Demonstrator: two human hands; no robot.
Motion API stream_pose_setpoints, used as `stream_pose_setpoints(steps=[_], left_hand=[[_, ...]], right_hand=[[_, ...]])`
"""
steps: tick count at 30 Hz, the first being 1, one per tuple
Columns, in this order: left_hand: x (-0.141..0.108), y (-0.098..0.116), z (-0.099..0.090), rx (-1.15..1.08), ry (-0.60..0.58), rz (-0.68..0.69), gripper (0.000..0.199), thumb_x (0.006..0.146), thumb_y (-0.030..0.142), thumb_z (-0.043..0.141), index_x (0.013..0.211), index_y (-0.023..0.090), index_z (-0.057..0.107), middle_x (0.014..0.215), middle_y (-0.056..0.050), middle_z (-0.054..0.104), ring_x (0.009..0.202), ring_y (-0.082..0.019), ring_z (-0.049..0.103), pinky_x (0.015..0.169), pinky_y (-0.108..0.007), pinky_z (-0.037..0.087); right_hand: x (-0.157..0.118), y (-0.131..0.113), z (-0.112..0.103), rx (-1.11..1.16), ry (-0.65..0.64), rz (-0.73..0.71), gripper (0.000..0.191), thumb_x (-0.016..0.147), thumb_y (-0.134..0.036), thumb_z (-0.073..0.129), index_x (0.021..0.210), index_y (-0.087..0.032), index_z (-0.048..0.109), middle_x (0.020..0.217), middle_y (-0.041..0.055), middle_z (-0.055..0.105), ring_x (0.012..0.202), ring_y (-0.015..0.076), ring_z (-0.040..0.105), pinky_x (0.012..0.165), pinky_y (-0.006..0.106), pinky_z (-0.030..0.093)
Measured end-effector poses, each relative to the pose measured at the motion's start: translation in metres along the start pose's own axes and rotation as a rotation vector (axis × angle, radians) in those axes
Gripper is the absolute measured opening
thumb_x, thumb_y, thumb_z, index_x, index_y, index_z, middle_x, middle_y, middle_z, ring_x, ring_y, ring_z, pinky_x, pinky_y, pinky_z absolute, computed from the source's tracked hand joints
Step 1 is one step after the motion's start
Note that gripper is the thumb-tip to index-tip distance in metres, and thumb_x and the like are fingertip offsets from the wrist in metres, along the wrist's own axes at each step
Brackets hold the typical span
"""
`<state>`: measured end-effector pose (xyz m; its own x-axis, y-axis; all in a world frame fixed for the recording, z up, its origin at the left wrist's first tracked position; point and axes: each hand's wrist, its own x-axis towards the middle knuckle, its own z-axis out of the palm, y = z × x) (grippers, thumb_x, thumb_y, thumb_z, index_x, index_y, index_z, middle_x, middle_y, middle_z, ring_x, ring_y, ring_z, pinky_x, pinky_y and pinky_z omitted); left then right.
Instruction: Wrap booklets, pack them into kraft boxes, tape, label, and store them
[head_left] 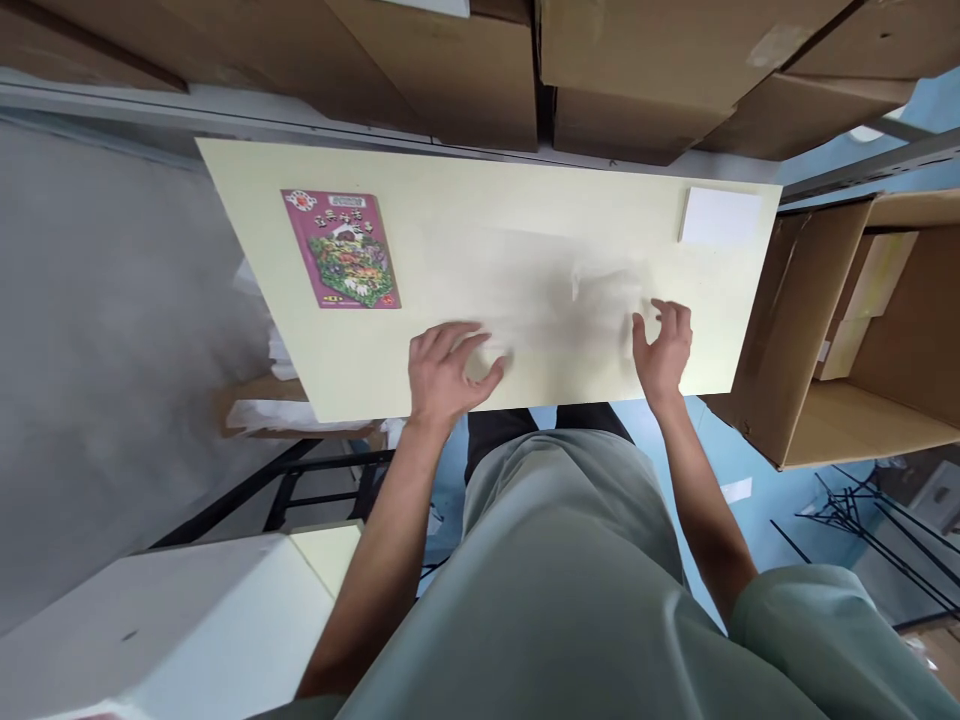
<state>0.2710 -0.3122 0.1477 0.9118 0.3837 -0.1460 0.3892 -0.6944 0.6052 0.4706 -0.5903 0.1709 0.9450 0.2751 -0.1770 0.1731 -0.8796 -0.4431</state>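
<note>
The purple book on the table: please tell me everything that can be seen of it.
The purple book lies closed and flat, cover up, on the left part of the pale table, beyond the left hand. It looks like paper or card. A colourful garden-like picture fills much of the cover; pale lettering, too small to read, stands above it, with a round emblem at the far left corner and a pale label at the far right. Only the table touches it.

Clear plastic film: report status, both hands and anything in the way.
Left hand open, right hand open. Clear plastic film blurred, between and beyond them, contact unclear. Purple illustrated book left, white rectangular object right, both off the film.
</note>
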Motion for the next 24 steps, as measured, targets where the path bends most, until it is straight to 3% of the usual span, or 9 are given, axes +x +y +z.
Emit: stream_pose_setpoints(steps=[3,5,7,10,15,24], left_hand=[[0.025,0.023,0.018,-0.072,-0.021,0.011,0.041,0.107,0.050,0.058,0.137,0.029,0.075,0.156,-0.013,0.069,0.153,-0.037,0.056,0.126,-0.058,0.040],[0.051,0.031,0.031,-0.105,-0.034,0.023,0.055,0.109,0.054,0.053,0.156,0.027,0.063,0.175,-0.015,0.050,0.168,-0.038,0.037,0.134,-0.060,0.029],[0.075,0.029,0.040,-0.122,-0.060,0.053,0.068,0.107,0.059,0.054,0.166,0.026,0.052,0.183,-0.015,0.036,0.174,-0.038,0.022,0.139,-0.063,0.018],[0.092,0.014,0.045,-0.129,-0.128,0.106,0.079,0.101,0.065,0.063,0.169,0.027,0.050,0.184,-0.015,0.033,0.175,-0.039,0.017,0.141,-0.066,0.008],[0.082,-0.007,0.041,-0.135,-0.155,0.109,0.088,0.094,0.071,0.072,0.168,0.027,0.052,0.184,-0.013,0.034,0.176,-0.040,0.014,0.142,-0.067,0.002],[0.077,-0.006,0.042,-0.084,-0.199,0.170,0.084,0.106,0.067,0.055,0.176,0.023,0.039,0.187,-0.013,0.023,0.176,-0.038,0.005,0.142,-0.067,-0.002]], right_hand=[[0.010,-0.040,0.025,-0.100,-0.118,-0.233,0.062,0.115,-0.048,0.042,0.169,-0.018,0.043,0.173,0.0231,0.043,0.165,0.0370,0.039,0.129,0.063,0.042],[0.015,-0.067,0.050,-0.145,-0.227,-0.327,0.069,0.116,-0.048,0.037,0.176,-0.015,0.030,0.184,0.0213,0.027,0.175,0.0357,0.020,0.136,0.063,0.031],[0.017,-0.085,0.073,-0.133,-0.274,-0.345,0.069,0.117,-0.047,0.035,0.178,-0.015,0.028,0.187,0.0193,0.021,0.177,0.0340,0.011,0.140,0.062,0.023],[0.019,-0.089,0.094,-0.057,-0.268,-0.297,0.071,0.116,-0.054,0.038,0.177,-0.018,0.034,0.187,0.0168,0.026,0.177,0.0342,0.012,0.141,0.063,0.018],[0.021,-0.075,0.096,-0.042,-0.239,-0.246,0.078,0.112,-0.066,0.046,0.175,-0.021,0.041,0.187,0.0152,0.027,0.177,0.0366,0.011,0.140,0.065,0.020],[0.014,-0.076,0.098,-0.259,-0.174,-0.251,0.073,0.114,-0.057,0.045,0.177,-0.022,0.037,0.189,0.0153,0.020,0.177,0.0360,0.008,0.139,0.067,0.017]])
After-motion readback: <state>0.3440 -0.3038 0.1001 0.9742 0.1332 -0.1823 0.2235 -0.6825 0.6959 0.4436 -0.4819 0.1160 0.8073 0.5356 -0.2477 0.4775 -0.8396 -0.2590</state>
